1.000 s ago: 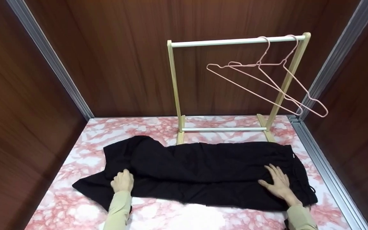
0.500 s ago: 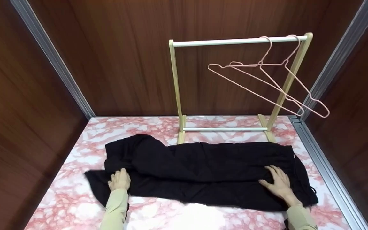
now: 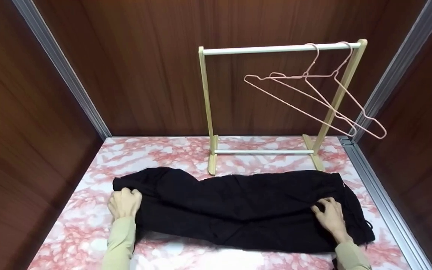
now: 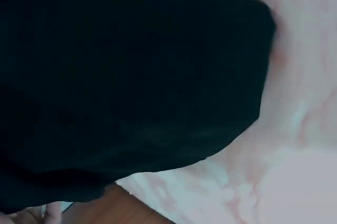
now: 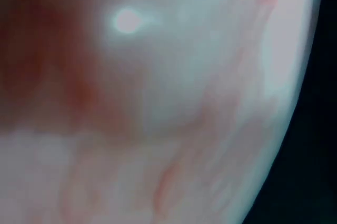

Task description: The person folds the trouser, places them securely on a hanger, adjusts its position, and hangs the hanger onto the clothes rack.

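Black trousers [image 3: 238, 202] lie lengthwise across the table, one leg over the other, with the waist and a small cord loop at the right end. My left hand [image 3: 124, 203] grips the leg ends at the far left, fingers curled into the cloth. Near the waist, my right hand [image 3: 330, 219] pinches the upper layer between thumb and bent fingers. In the left wrist view the dark cloth [image 4: 137, 87] covers most of the picture, and a bit of the hand's fingers [image 4: 52, 212] shows at the lower left corner.
Behind the trousers stands a wooden rack [image 3: 210, 112] with white bars. Two pink hangers [image 3: 294, 107] hang at its right end. Brown panels [image 3: 156, 75] with metal edging enclose the red-and-white marbled table [image 3: 88, 225]. The right wrist view is a blurred close-up of the tabletop [image 5: 158, 103].
My left hand has moved left and slightly away from me, gathering the loose lower leg end in with the other. My right hand's spread fingers have curled. The trousers have shifted slightly toward me.
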A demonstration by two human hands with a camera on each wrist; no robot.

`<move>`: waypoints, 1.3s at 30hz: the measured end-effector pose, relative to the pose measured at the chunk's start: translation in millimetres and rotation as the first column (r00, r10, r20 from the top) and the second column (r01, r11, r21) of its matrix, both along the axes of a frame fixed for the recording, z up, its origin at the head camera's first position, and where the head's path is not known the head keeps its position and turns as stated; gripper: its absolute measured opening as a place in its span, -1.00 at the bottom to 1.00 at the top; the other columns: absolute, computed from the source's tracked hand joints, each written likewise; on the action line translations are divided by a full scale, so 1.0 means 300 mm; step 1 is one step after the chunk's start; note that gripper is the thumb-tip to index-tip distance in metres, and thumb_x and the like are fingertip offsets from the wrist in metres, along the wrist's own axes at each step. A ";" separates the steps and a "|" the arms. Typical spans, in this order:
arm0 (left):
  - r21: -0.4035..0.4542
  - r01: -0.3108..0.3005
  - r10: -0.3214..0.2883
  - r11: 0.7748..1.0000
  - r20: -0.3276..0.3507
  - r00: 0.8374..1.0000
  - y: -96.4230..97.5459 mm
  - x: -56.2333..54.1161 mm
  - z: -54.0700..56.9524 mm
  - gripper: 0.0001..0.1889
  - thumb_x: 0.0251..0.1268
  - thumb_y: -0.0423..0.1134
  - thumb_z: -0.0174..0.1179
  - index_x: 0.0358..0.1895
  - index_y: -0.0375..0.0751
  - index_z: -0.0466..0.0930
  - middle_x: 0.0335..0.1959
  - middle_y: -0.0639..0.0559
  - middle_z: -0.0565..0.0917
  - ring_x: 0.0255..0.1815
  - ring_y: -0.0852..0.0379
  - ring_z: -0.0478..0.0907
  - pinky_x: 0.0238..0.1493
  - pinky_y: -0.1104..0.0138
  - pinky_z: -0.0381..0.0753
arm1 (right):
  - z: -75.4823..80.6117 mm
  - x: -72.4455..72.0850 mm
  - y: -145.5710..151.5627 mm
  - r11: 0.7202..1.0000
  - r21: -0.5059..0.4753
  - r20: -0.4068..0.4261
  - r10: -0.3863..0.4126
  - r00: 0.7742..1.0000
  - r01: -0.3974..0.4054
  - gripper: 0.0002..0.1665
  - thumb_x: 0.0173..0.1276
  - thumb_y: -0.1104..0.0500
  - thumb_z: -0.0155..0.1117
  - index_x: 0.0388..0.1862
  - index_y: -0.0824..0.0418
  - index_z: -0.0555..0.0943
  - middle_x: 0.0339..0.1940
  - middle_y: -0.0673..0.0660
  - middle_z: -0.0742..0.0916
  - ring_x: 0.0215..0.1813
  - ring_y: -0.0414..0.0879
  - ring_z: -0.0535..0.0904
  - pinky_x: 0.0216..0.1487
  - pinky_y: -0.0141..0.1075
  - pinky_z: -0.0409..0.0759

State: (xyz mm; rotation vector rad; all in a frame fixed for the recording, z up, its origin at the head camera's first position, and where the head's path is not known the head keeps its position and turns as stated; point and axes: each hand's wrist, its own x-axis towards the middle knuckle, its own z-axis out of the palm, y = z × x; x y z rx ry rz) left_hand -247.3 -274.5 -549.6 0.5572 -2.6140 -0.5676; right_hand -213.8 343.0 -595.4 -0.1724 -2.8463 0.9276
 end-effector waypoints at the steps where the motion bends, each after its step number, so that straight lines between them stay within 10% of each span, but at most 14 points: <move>1: -0.025 -0.003 0.003 1.000 0.018 1.000 0.000 -0.002 0.000 -0.60 0.20 -0.17 -0.03 -0.40 -0.48 0.67 -0.23 -0.55 0.68 -0.07 -0.55 0.54 0.01 -0.25 0.42 | 0.002 0.001 -0.002 1.000 0.004 0.017 -0.011 1.000 0.011 -0.52 0.38 0.14 0.23 0.12 0.50 0.56 0.21 0.47 0.52 0.39 0.46 0.24 0.38 0.33 0.26; 6: -0.155 0.035 -0.021 0.987 0.095 0.995 0.023 0.001 -0.038 -0.70 0.15 -0.24 0.09 -0.26 -0.45 0.67 -0.05 -0.49 0.62 0.17 -0.50 0.38 0.20 -0.23 0.29 | 0.010 0.004 -0.009 0.999 0.040 0.093 -0.037 0.995 0.033 -0.41 0.38 0.06 0.22 0.21 0.48 0.52 0.30 0.46 0.48 0.43 0.45 0.20 0.35 0.38 0.24; 9: -0.220 0.068 -0.080 0.973 -0.049 0.996 0.058 -0.009 -0.061 -0.72 0.03 -0.30 0.19 -0.19 -0.42 0.62 -0.06 -0.44 0.58 0.09 -0.49 0.43 0.10 -0.21 0.36 | 0.017 0.008 -0.009 0.998 0.061 0.114 -0.031 0.993 0.024 -0.38 0.38 0.04 0.21 0.22 0.49 0.51 0.30 0.49 0.47 0.40 0.48 0.21 0.34 0.37 0.22; 12: -0.315 0.168 -0.232 0.934 -0.179 0.956 0.106 -0.036 -0.069 -0.56 -0.14 -0.39 0.28 -0.04 -0.32 0.56 -0.03 -0.36 0.56 0.00 -0.44 0.48 -0.02 -0.16 0.47 | 0.023 0.015 -0.014 0.996 0.080 0.117 -0.036 0.992 0.027 -0.38 0.38 0.04 0.19 0.21 0.50 0.51 0.30 0.51 0.46 0.38 0.49 0.23 0.34 0.39 0.21; 16: -0.415 0.443 -0.499 0.794 -0.030 0.866 0.173 -0.061 -0.059 -0.16 -0.32 -0.51 0.32 0.30 -0.14 0.42 0.30 -0.29 0.44 0.22 -0.42 0.42 0.16 -0.18 0.49 | 0.024 0.020 -0.037 0.995 0.097 0.080 -0.030 0.996 0.023 -0.50 0.33 0.10 0.19 0.13 0.42 0.55 0.26 0.51 0.46 0.38 0.51 0.19 0.36 0.40 0.13; 19: -0.355 0.651 -0.634 0.671 0.182 0.752 0.221 -0.065 -0.047 0.05 -0.34 -0.57 0.36 0.47 -0.05 0.28 0.51 -0.20 0.27 0.47 -0.37 0.23 0.43 -0.23 0.28 | 0.018 0.019 -0.056 0.994 0.112 -0.007 0.016 1.000 -0.015 -0.59 0.23 0.20 0.23 0.05 0.32 0.56 0.22 0.46 0.48 0.38 0.51 0.16 0.40 0.39 0.04; 22: -0.283 0.762 -0.685 0.582 0.334 0.647 0.269 -0.071 -0.032 0.12 -0.28 -0.61 0.43 0.54 -0.02 0.21 0.61 -0.15 0.17 0.60 -0.33 0.08 0.55 -0.22 0.09 | 0.013 0.013 -0.065 0.987 0.145 -0.116 0.085 0.990 -0.068 -0.64 0.14 0.28 0.29 -0.03 0.28 0.59 0.16 0.42 0.53 0.35 0.48 0.22 0.43 0.36 0.03; 26: -0.305 0.831 -0.686 0.465 0.470 0.556 0.333 -0.083 -0.014 0.12 -0.20 -0.54 0.50 0.56 0.05 0.18 0.64 -0.07 0.15 0.65 -0.24 0.02 0.61 -0.16 0.01 | 0.017 0.004 -0.063 0.975 0.197 -0.238 0.152 0.959 -0.106 -0.76 0.07 0.37 0.34 -0.22 0.29 0.67 -0.02 0.35 0.64 0.19 0.41 0.43 0.36 0.28 0.23; 29: -0.360 0.851 -0.671 0.383 0.524 0.524 0.372 -0.091 -0.011 0.09 -0.19 -0.48 0.52 0.54 0.09 0.21 0.61 0.00 0.23 0.65 -0.18 0.06 0.61 -0.11 0.07 | 0.030 -0.002 -0.058 0.968 0.219 -0.288 0.184 0.940 -0.122 -0.79 0.07 0.42 0.35 -0.26 0.30 0.69 -0.15 0.30 0.71 0.05 0.36 0.56 0.24 0.22 0.41; 33: -0.424 0.848 -0.662 0.319 0.541 0.519 0.412 -0.102 -0.015 0.10 -0.20 -0.44 0.53 0.54 0.12 0.20 0.55 0.09 0.34 0.62 -0.11 0.15 0.59 -0.04 0.15 | 0.056 -0.006 -0.053 0.972 0.190 -0.297 0.190 0.936 -0.137 -0.77 0.16 0.42 0.33 -0.18 0.29 0.68 -0.16 0.27 0.76 -0.02 0.35 0.66 0.04 0.23 0.54; 39: -0.522 0.826 -0.773 0.213 0.427 0.469 0.437 -0.127 -0.023 -0.13 -0.30 -0.40 0.52 0.31 0.00 0.48 0.22 0.08 0.62 0.42 -0.02 0.42 0.54 0.02 0.28 | 0.086 -0.017 -0.054 0.982 0.100 -0.313 0.185 0.931 -0.161 -0.81 0.26 0.36 0.33 -0.14 0.26 0.68 -0.12 0.23 0.76 -0.03 0.30 0.70 -0.06 0.24 0.58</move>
